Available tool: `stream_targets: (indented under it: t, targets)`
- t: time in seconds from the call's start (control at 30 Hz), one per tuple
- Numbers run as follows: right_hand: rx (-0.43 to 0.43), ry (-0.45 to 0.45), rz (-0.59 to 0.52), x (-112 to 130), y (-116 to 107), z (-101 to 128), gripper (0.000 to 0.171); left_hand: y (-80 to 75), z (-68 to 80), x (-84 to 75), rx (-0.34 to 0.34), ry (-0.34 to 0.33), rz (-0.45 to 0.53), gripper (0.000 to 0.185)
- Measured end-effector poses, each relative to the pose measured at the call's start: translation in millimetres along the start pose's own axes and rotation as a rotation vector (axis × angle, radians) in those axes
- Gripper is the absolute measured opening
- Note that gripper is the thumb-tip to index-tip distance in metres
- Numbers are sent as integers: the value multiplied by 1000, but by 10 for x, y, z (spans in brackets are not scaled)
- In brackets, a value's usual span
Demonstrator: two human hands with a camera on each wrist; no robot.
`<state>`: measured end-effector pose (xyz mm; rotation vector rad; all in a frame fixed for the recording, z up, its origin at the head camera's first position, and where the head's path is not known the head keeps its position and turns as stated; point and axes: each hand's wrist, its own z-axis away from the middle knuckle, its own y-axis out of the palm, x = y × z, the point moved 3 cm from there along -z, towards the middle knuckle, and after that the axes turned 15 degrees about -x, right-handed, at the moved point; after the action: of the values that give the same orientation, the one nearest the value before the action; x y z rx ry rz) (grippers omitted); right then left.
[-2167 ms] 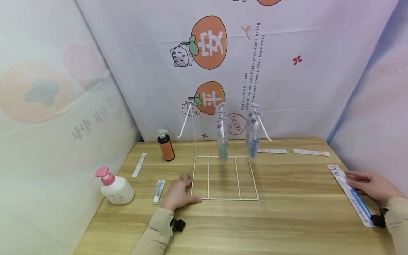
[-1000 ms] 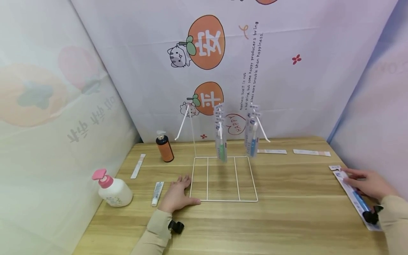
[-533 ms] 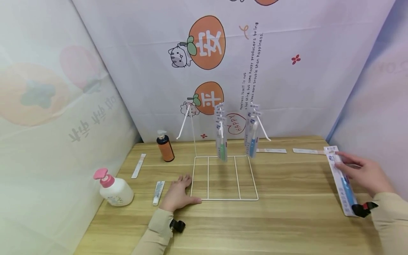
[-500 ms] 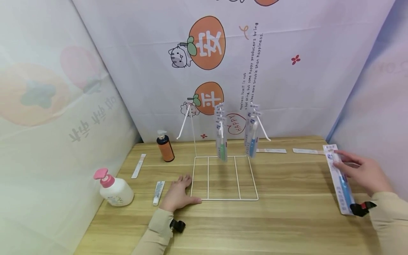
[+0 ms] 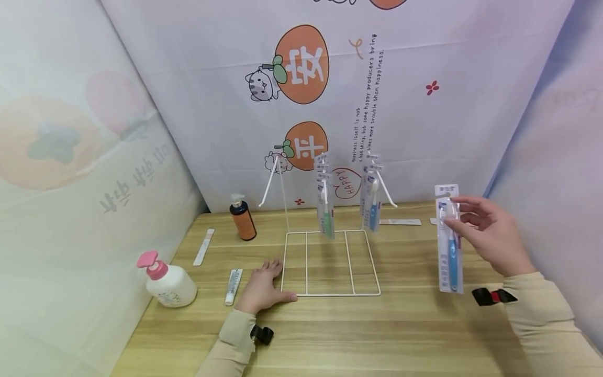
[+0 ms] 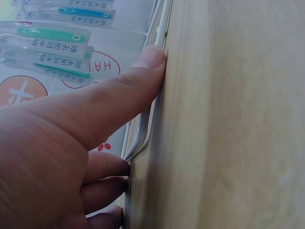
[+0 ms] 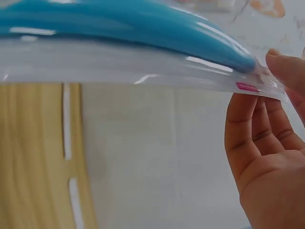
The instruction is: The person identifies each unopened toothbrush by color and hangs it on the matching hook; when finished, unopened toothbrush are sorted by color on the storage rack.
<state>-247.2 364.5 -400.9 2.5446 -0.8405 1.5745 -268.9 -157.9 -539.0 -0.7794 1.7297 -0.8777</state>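
My right hand [image 5: 492, 235] pinches a packaged blue toothbrush [image 5: 453, 262] near its upper end, thumb in front. The pack hangs upright above the table, right of the white wire rack [image 5: 330, 296]. In the right wrist view, the blue handle [image 7: 124, 28] shows large under clear plastic. My left hand [image 5: 264, 288] rests at the rack's front left corner, its thumb [image 6: 150, 57] on the base wire and the other fingers on the wood. Packaged green toothbrushes [image 5: 327, 209] hang on the rack's middle hook, packaged blue toothbrushes [image 5: 373, 209] on its right one. The left hook [image 5: 268, 183] is bare.
A white pump bottle [image 5: 171, 285] with a pink top, a dark pump bottle [image 5: 243, 220] and a small tube [image 5: 233, 287] stand or lie left of the rack. Flat white strips [image 5: 400, 222] lie along the back and at the left. Printed cloth [image 5: 212, 120] encloses the table.
My right hand has lifted the packaged blue toothbrush off the table's right side, moved it left and turned it upright. The left hand has stayed at the rack's corner.
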Motion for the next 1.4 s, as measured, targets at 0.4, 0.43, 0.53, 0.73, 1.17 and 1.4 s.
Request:
stream_targets:
  t: [0.4, 0.43, 0.53, 0.73, 1.17, 1.4]
  targets:
    - [102, -195, -512, 738, 446, 349, 54, 14, -11, 24, 3, 7, 6, 111]
    - [119, -216, -536, 781, 471, 371, 54, 17, -12, 25, 3, 7, 6, 111]
    - [162, -268, -567, 882, 544, 424, 55, 24, -15, 27, 3, 4, 2, 111]
    - [206, -277, -468, 959, 667, 466, 54, 23, -10, 24, -3, -5, 22, 111]
    - [165, -261, -307, 814, 909, 330, 49, -28, 10, -39, 0, 1, 24, 109]
    - [104, -219, -277, 729, 1076, 180, 46, -39, 21, -48, -1, 6, 24, 109]
